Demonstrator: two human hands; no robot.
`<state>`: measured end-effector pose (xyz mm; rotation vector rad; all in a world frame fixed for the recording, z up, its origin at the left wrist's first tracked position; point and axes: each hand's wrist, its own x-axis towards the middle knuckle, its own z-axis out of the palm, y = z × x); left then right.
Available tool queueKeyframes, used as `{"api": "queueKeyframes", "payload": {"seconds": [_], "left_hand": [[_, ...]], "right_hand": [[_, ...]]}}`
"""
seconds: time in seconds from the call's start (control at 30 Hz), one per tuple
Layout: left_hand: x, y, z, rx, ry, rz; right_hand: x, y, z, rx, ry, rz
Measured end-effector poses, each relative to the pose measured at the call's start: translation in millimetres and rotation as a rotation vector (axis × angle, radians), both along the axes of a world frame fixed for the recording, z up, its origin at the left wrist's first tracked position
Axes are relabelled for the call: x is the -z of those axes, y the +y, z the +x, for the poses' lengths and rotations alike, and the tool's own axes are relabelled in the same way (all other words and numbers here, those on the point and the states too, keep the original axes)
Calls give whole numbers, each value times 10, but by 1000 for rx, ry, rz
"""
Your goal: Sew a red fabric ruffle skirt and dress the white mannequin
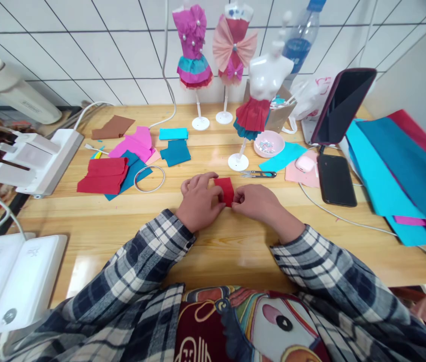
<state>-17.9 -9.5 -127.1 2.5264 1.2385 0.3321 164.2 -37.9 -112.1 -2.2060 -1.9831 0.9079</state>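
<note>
A small red piece of fabric (pixel 225 190) lies between my two hands near the middle of the wooden table (pixel 231 251). My left hand (pixel 200 201) rests on its left side, thumb and fingers closed at the edge. At its right edge, my right hand (pixel 257 202) pinches the fabric with curled fingers. Just behind are black-handled thread snips (pixel 260 174). A white mannequin (pixel 265 75) in a red and teal skirt (pixel 252 116) stands beyond them on a round base.
Two dressed mannequins (pixel 192 45) (pixel 234 48) stand at the back. Folded red cloth (pixel 102 175) and a wire ring (pixel 136 180) lie left. A bead bowl (pixel 269 144), black phone (pixel 336 179), propped phone (pixel 343 105) and teal sheets (pixel 405 166) are right; power banks (pixel 28 281) sit front left.
</note>
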Motion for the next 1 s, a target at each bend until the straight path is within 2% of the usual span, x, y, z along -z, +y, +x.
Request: {"api": "queueKeyframes", "payload": {"seconds": [0.13,0.23,0.33,0.4,0.5,0.6,0.9,1.0], "left_hand": [[1,8,25,-133,-18,-104],[2,-1,26,-168,-48,-123],[9,-4,2,-159,-72,-122],[21,3,-21,-148,-76,-119],[48,23,-48,-133,-76,-110],[63,35,-59,-121,-71,-117],[36,38,-42,-155,-39,-149],[28,48,-53,-139,-82,-119]], "right_hand": [[-2,1,6,13,-4,-19],[47,-90,84,-24,27,119],[138,-224,191,-179,168,453],[201,-293,233,-378,196,553],[270,-325,217,-489,76,558],[296,-301,155,-475,-26,524],[305,-272,130,-449,-35,518],[315,-251,132,-445,-11,534]]}}
